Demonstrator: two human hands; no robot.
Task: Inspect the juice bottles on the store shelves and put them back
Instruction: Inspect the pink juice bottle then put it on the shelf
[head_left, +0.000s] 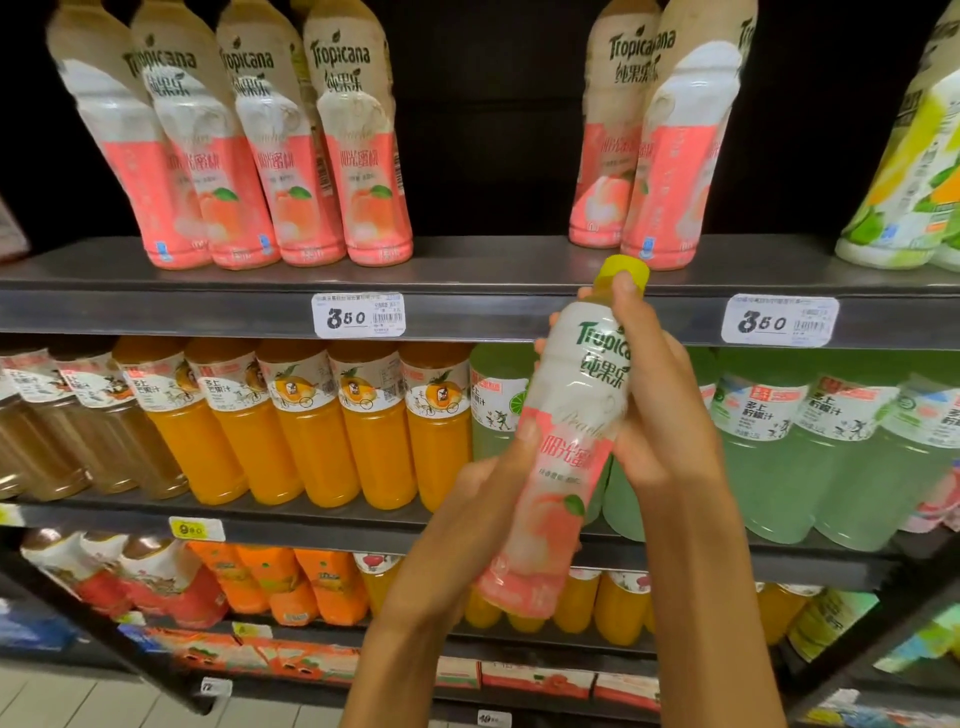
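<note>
Fingers of both hands are curled round one peach bottle (558, 447), held in the air at the centre right of the frame, in front of the shelves. Right hand (660, 410) grips the upper part, with its thumb lying up by the yellow cap (622, 271); left hand (483, 499) holds the lower half from the left side, thumb pressed on the pink label. Neither hand is open.

Its long axis runs nearly upright, tilted so that the cap points to the upper right and the base to the lower left, toward the camera. The label faces the person, so I judge the inspection is going on now.

The gap (493, 171) on the top shelf (467, 270), between the four peach bottles (270, 156) at upper left and the two (649, 145) at upper right, lies just above and a little left of the cap. To put the bottle back, it must go up and away, base first onto the shelf. The right hand is nearer to this gap.
</note>
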